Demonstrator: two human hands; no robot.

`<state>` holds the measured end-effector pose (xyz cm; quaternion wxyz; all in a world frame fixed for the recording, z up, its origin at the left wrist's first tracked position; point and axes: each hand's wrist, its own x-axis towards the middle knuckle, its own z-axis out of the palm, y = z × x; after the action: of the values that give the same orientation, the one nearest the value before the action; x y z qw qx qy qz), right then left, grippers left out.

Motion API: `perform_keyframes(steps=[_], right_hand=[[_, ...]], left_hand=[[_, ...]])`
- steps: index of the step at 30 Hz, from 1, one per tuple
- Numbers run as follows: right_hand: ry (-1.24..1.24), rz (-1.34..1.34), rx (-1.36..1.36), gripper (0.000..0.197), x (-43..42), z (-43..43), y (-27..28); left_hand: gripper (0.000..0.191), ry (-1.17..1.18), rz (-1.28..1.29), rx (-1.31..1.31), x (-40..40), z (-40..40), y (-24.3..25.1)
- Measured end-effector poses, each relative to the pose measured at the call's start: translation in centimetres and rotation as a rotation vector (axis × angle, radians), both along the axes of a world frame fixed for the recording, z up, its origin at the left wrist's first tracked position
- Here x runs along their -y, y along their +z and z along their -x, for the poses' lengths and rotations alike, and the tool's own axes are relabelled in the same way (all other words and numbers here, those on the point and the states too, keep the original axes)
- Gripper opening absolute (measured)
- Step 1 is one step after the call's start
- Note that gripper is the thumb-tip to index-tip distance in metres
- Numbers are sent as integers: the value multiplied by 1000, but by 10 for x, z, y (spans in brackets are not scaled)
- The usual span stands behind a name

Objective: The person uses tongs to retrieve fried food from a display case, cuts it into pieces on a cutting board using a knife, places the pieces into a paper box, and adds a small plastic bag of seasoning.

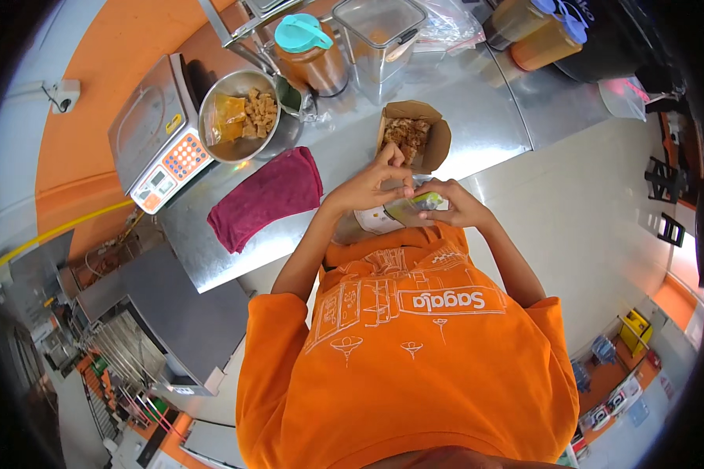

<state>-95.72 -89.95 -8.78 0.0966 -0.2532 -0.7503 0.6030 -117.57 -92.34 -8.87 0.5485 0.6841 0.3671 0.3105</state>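
Observation:
A clear plastic bottle or jar point(375, 220) with a white label and a green part at its end lies tilted between my body and the steel counter. My right hand point(459, 203) has its fingers around the green end. My left hand point(375, 183) is beside that end, with thumb and fingertips close together; whether something thin is between them cannot be seen. Just beyond my left fingers, an open brown paper food box point(440, 143) holds browned, seasoned food pieces point(409, 138). The fingers cover the box's near left corner.
Left on the steel counter point(352, 140) are a folded maroon cloth point(270, 196), a metal bowl point(234, 157) with brown chunks and a sauce bag, and a digital scale point(161, 140). Behind stand a turquoise-lidded jug point(317, 64), a clear container point(378, 58) and sauce bottles point(542, 47).

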Motion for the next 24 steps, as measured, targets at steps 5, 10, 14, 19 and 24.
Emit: perform_keyframes(steps=[5, 10, 14, 19, 24], right_hand=[[-36, 289, 152, 27, -13, -7, 0], [-357, 454, -94, 17, -14, -14, -13], [-506, 439, -95, 16, -22, -23, -8], [-653, 395, -140, 16, -32, -29, 5], [-776, 406, -202, 16, -49, -36, 13]], left_hand=[[19, 40, 56, -38, -2, 3, 8], [20, 49, 102, -66, -3, 6, 11], [20, 125, 74, -97, 3, 12, 15], [19, 235, 54, -108, 8, 21, 19], [17, 365, 34, -165, 7, 29, 30]])
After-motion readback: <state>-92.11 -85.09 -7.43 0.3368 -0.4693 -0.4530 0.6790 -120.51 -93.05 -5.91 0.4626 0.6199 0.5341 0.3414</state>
